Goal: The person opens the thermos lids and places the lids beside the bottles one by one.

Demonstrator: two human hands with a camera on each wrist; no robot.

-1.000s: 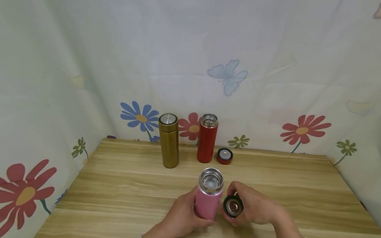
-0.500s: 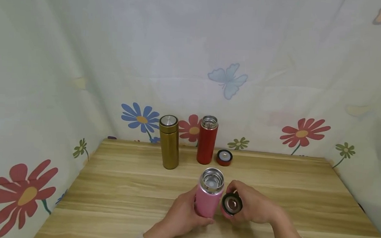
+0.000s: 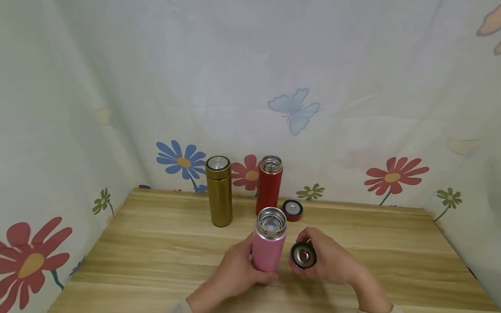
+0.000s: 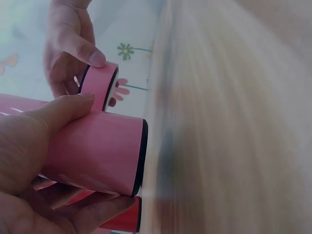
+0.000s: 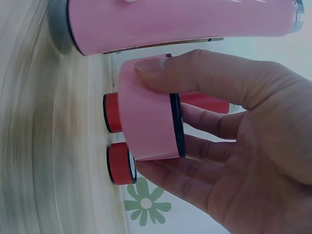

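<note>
My left hand (image 3: pixel 236 269) grips a pink thermos bottle (image 3: pixel 266 254) from its left side, fingers and thumb wrapped around the body. The bottle stands upright with its steel mouth uncovered; in the right wrist view its base shows close over the tabletop. Just to the right, my right hand (image 3: pixel 334 262) pinches the pink lid (image 5: pixel 148 112) between thumb and fingers. Seen from the head, the lid's dark-rimmed inner side faces up. A gap separates lid and bottle in that view.
Behind the pink bottle stands an uncapped red thermos (image 3: pixel 268 188), partly covered by it. Its red lid (image 3: pixel 292 210) lies upturned to the right. A gold thermos (image 3: pixel 220 197), capped, stands left. The wooden table (image 3: pixel 151 260) ends at a flower-printed cloth backdrop (image 3: pixel 220 79).
The pink bottle in my left hand has moved a little farther forward, now overlapping the red thermos's lower part. My right hand has shifted slightly forward with the lid still pinched.
</note>
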